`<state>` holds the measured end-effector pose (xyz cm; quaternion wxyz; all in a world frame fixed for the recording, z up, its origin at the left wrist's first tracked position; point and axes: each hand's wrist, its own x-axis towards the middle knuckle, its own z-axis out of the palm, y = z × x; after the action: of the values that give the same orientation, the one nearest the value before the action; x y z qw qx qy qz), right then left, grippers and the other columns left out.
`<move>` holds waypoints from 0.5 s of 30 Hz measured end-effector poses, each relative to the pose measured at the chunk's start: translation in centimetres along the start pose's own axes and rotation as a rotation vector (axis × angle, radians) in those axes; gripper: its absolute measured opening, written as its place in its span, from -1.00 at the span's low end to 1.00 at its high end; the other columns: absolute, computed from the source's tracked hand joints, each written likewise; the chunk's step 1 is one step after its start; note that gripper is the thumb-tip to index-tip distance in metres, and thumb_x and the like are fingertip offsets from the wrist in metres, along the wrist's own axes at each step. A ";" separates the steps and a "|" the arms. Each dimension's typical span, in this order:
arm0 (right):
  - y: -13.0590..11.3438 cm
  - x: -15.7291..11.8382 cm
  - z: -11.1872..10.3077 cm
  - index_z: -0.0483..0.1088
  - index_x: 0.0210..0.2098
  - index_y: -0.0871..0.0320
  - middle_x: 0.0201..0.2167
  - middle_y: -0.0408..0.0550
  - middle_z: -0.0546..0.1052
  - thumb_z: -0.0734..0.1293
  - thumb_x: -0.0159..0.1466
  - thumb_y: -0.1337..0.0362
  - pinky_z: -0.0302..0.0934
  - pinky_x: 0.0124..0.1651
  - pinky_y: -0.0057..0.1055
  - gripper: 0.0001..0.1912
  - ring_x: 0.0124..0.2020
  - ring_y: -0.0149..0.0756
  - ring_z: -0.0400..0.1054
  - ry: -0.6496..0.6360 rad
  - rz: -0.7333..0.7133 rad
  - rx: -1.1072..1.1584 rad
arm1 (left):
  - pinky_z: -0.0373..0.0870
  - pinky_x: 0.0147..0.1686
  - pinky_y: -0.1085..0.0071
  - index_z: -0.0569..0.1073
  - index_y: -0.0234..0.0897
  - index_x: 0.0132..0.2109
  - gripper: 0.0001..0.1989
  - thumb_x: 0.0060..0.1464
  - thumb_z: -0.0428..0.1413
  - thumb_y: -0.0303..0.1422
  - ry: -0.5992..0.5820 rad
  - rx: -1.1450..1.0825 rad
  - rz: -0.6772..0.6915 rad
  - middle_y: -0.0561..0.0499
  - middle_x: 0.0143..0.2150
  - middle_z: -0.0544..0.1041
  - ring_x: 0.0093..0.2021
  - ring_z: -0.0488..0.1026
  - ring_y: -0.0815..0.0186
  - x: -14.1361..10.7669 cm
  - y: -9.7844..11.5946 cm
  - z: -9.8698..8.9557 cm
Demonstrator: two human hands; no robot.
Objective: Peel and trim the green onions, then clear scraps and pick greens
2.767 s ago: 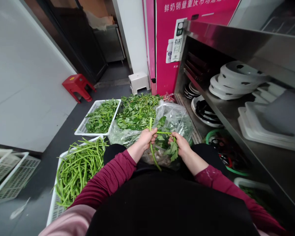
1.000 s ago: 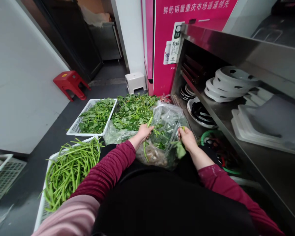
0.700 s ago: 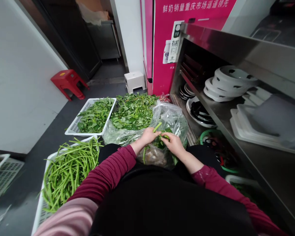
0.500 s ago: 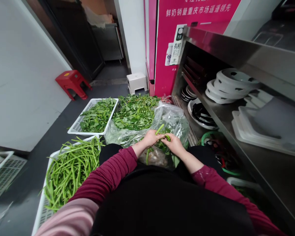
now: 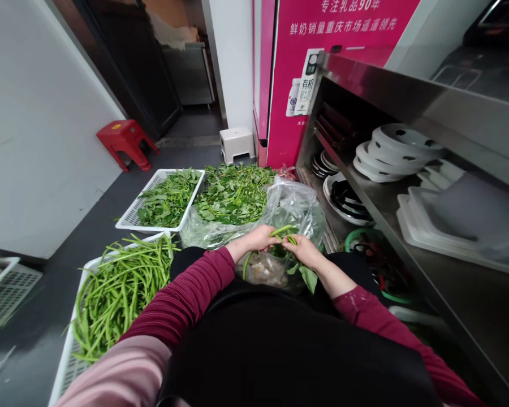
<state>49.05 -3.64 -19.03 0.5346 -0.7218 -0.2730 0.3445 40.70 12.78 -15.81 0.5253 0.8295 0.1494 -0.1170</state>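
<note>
My left hand (image 5: 261, 237) is closed round a green leafy-vegetable stem (image 5: 283, 230), which is bent and sticks out above the fingers. Close beside it, my right hand (image 5: 303, 250) pinches the same greens, with a broad leaf (image 5: 309, 278) hanging below. Both hands are over a clear plastic bag (image 5: 297, 198) of greens between my knees. Under them lies another clear bag (image 5: 267, 268) with brownish contents. To my left a white crate (image 5: 65, 353) holds a heap of long bare stems (image 5: 127, 288). Ahead of it, a second white crate (image 5: 129, 219) holds leafy tops (image 5: 167, 198).
A pile of leafy greens (image 5: 237, 192) spreads ahead. A red stool (image 5: 125, 138) and a white stool (image 5: 236, 141) stand by the doorway. A steel shelf (image 5: 373, 203) with stacked white dishes (image 5: 398, 150) borders my right; a green basket (image 5: 352, 240) sits below.
The stem has tipped from upright to slanting right between my hands. My right hand has shifted slightly right and down, and the hanging leaf shows more.
</note>
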 end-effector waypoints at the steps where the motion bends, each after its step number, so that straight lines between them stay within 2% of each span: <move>1: 0.0 -0.1 -0.5 0.30 -0.51 0.20 -0.64 -0.26 0.29 0.37 0.01 0.15 -0.05 -0.58 -0.54 -0.76 -0.67 -0.56 0.01 -0.010 0.053 0.079 | 0.10 -0.73 0.59 0.32 -0.30 -0.51 -0.81 -0.03 0.17 -0.41 0.019 0.005 -0.010 0.19 -0.72 0.26 -0.77 0.18 0.53 0.3 -0.2 -0.2; 4: -0.3 -0.3 -2.3 0.31 -0.47 0.20 -0.64 -0.25 0.30 0.37 0.03 0.15 -0.12 -0.70 -0.56 -0.75 -0.74 -0.60 -0.08 -0.036 0.214 0.331 | 0.12 -0.72 0.61 0.34 -0.30 -0.39 -0.87 0.06 0.11 -0.35 0.073 -0.084 -0.083 0.21 -0.69 0.26 -0.76 0.20 0.53 1.2 -0.8 -0.7; 8: -1.2 -0.9 -3.6 0.36 -0.38 0.21 -0.58 -0.19 0.36 0.38 0.05 0.26 0.02 -0.70 -0.59 -0.82 -0.67 -0.55 0.13 -0.046 0.285 0.578 | 0.24 -0.70 0.54 0.29 -0.29 -0.10 -0.76 0.17 -0.03 -0.24 0.070 -0.239 -0.166 0.14 -0.53 0.39 -0.74 0.28 0.48 2.3 -1.0 -0.1; 11: -1.7 -2.0 -2.8 0.37 -0.35 0.20 -0.61 -0.20 0.32 0.33 0.10 0.32 0.12 -0.66 -0.62 -0.88 -0.61 -0.51 0.22 -0.074 0.389 0.732 | 0.27 -0.68 0.50 0.31 -0.30 -0.08 -0.72 0.13 0.01 -0.22 0.101 -0.344 -0.248 0.11 -0.53 0.38 -0.73 0.29 0.45 1.9 -1.5 0.7; 15: -1.4 -3.0 -0.8 0.38 -0.35 0.16 -0.53 -0.09 0.41 0.29 0.11 0.35 0.33 -0.51 -0.49 -0.91 -0.54 -0.41 0.34 -0.100 0.557 0.607 | 0.30 -0.64 0.46 0.34 -0.36 -0.12 -0.73 0.17 -0.05 -0.25 0.244 -0.508 -0.346 0.09 -0.56 0.34 -0.71 0.28 0.43 -0.3 -4.3 1.2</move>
<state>47.77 -6.03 -16.94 0.5955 -0.5601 0.0211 0.5755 38.78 13.41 -19.85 0.6661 0.6421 0.3743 -0.0630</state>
